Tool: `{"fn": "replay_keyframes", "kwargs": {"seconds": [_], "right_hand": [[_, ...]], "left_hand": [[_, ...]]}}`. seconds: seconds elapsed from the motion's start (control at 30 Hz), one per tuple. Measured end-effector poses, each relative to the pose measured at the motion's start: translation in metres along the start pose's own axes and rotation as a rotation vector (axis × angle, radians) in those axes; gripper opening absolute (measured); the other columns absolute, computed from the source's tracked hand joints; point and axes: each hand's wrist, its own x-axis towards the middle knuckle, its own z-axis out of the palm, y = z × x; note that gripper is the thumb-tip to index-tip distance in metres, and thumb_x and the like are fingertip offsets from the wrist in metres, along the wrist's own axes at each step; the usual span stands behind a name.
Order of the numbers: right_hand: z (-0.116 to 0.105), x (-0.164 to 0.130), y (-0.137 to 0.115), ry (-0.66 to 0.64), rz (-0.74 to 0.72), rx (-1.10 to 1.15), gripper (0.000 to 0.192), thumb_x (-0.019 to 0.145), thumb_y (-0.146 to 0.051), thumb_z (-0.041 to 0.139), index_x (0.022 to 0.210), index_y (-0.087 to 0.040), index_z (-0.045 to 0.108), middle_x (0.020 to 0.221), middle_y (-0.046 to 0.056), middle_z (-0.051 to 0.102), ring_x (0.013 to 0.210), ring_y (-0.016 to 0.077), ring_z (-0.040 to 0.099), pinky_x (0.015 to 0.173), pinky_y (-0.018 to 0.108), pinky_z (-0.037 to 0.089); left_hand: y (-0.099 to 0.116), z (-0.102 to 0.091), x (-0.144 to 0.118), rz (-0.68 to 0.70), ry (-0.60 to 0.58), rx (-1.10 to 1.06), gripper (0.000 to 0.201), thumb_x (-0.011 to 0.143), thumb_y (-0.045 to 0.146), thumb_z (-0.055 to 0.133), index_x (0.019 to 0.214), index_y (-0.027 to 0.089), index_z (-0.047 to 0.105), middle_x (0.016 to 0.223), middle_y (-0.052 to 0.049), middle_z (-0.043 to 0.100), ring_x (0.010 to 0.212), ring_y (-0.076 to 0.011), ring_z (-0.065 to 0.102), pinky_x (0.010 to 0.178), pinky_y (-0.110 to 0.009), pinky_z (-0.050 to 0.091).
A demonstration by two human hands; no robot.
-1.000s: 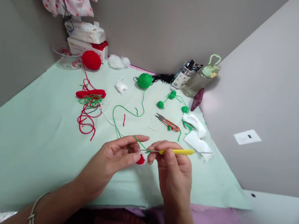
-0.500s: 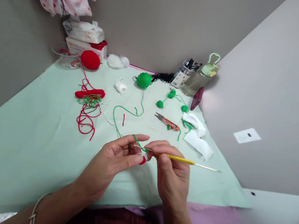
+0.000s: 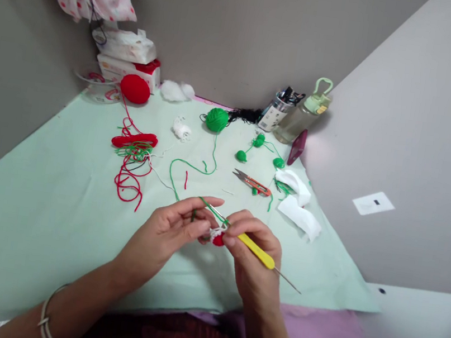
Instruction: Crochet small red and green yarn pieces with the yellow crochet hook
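A person sits at a pale green tabletop [image 3: 31,219] set in a grey corner, both bare hands meeting just below the centre of the view.

The left hand [image 3: 169,234] comes in from 7 o'clock, a thin bangle [image 3: 45,318] on its wrist. Its fingers are closed narrowly, pinching a small red and white crochet piece [image 3: 218,238], while a strand of green yarn [image 3: 192,167] runs over its forefinger.

The right hand [image 3: 257,258] rises from 6 o'clock. It is closed around a yellow-handled crochet hook [image 3: 256,251], which slants from 10 o'clock down to 4 o'clock, its metal tip at the crochet piece. The crochet piece sits between the two hands, held just above the tabletop.

The green yarn strand trails up toward 12 o'clock to a green yarn ball [image 3: 216,119]. At 10 o'clock lie a red yarn ball [image 3: 134,89] and a loose tangle of red yarn [image 3: 132,169]. At 1 o'clock lie orange thread snips [image 3: 251,182], with three small green crocheted balls [image 3: 241,155] near them and white cloth scraps [image 3: 299,214] just beside. Further back at 1 o'clock stand a pen jar [image 3: 275,111] and a clear water bottle [image 3: 303,116], touching or nearly so.
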Motion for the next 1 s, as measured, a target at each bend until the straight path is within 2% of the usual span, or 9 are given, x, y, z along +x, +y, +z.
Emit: {"fn": "replay_keyframes", "kwargs": {"seconds": [0.13, 0.37, 0.47, 0.53, 0.6, 0.7, 0.8, 0.9, 1.0], "right_hand": [[-0.001, 0.003, -0.002, 0.010, 0.017, 0.040, 0.010, 0.086, -0.017, 0.082, 0.087, -0.026, 0.080, 0.088, 0.000, 0.070, 0.074, 0.0122, 0.064, 0.067, 0.024, 0.054], [0.002, 0.006, -0.004, 0.080, 0.082, 0.186, 0.011, 0.078, -0.019, 0.087, 0.075, -0.024, 0.078, 0.079, -0.002, 0.068, 0.061, 0.0100, 0.060, 0.058, 0.023, 0.051], [0.002, 0.005, -0.002, 0.081, 0.089, 0.189, 0.010, 0.079, -0.018, 0.087, 0.077, -0.024, 0.079, 0.078, -0.002, 0.067, 0.062, 0.0100, 0.061, 0.059, 0.023, 0.050], [0.002, 0.004, -0.001, 0.086, 0.077, 0.165, 0.010, 0.080, -0.018, 0.086, 0.077, -0.025, 0.079, 0.078, -0.002, 0.068, 0.063, 0.0102, 0.061, 0.061, 0.023, 0.051], [0.002, 0.004, 0.000, 0.104, 0.056, 0.135, 0.010, 0.079, -0.018, 0.086, 0.077, -0.025, 0.079, 0.078, -0.001, 0.068, 0.064, 0.0109, 0.061, 0.061, 0.024, 0.051], [0.003, 0.004, 0.001, 0.118, 0.030, 0.093, 0.010, 0.078, -0.019, 0.087, 0.076, -0.025, 0.079, 0.079, -0.001, 0.068, 0.064, 0.0118, 0.060, 0.061, 0.025, 0.051], [0.004, 0.004, 0.001, 0.127, 0.030, 0.081, 0.010, 0.079, -0.019, 0.086, 0.077, -0.025, 0.079, 0.080, -0.001, 0.069, 0.064, 0.0110, 0.059, 0.061, 0.024, 0.051], [0.005, 0.004, -0.002, 0.166, 0.057, 0.136, 0.012, 0.076, -0.019, 0.087, 0.074, -0.024, 0.077, 0.080, -0.001, 0.068, 0.062, 0.0099, 0.058, 0.058, 0.023, 0.050], [0.005, 0.005, -0.003, 0.193, 0.093, 0.207, 0.013, 0.073, -0.019, 0.088, 0.072, -0.024, 0.076, 0.079, -0.002, 0.068, 0.060, 0.0089, 0.058, 0.056, 0.021, 0.050]], "left_hand": [[0.007, -0.005, 0.002, -0.047, -0.061, 0.077, 0.031, 0.086, 0.026, 0.085, 0.117, 0.028, 0.081, 0.086, 0.001, 0.071, 0.082, -0.0148, 0.063, 0.081, -0.027, 0.049], [0.015, -0.016, -0.004, -0.036, -0.102, 0.247, 0.035, 0.086, 0.029, 0.085, 0.121, 0.032, 0.081, 0.080, 0.003, 0.070, 0.078, -0.0149, 0.062, 0.087, -0.030, 0.049], [0.014, -0.016, -0.006, -0.011, -0.048, 0.308, 0.031, 0.086, 0.030, 0.086, 0.116, 0.031, 0.082, 0.079, 0.003, 0.070, 0.087, -0.0174, 0.065, 0.092, -0.031, 0.048], [0.011, -0.012, -0.008, 0.004, 0.003, 0.264, 0.031, 0.087, 0.029, 0.085, 0.117, 0.030, 0.081, 0.080, 0.002, 0.070, 0.101, -0.0203, 0.068, 0.095, -0.030, 0.048], [0.008, -0.006, -0.008, 0.003, 0.039, 0.176, 0.035, 0.088, 0.030, 0.083, 0.122, 0.031, 0.078, 0.084, 0.001, 0.069, 0.105, -0.0210, 0.068, 0.092, -0.030, 0.050], [0.004, 0.002, -0.006, -0.010, 0.039, 0.062, 0.048, 0.084, 0.029, 0.087, 0.130, 0.031, 0.075, 0.091, 0.001, 0.069, 0.088, -0.0162, 0.066, 0.081, -0.027, 0.053], [0.003, 0.004, -0.005, -0.025, 0.010, 0.041, 0.052, 0.081, 0.027, 0.089, 0.131, 0.030, 0.074, 0.084, 0.003, 0.066, 0.076, -0.0125, 0.060, 0.074, -0.025, 0.051], [0.003, 0.001, -0.007, -0.030, -0.006, 0.140, 0.046, 0.084, 0.028, 0.087, 0.129, 0.032, 0.075, 0.079, 0.004, 0.065, 0.074, -0.0125, 0.059, 0.074, -0.025, 0.048], [0.002, -0.003, -0.011, -0.022, -0.005, 0.274, 0.030, 0.086, 0.028, 0.085, 0.116, 0.030, 0.081, 0.079, 0.003, 0.066, 0.079, -0.0147, 0.060, 0.078, -0.026, 0.048]]}}
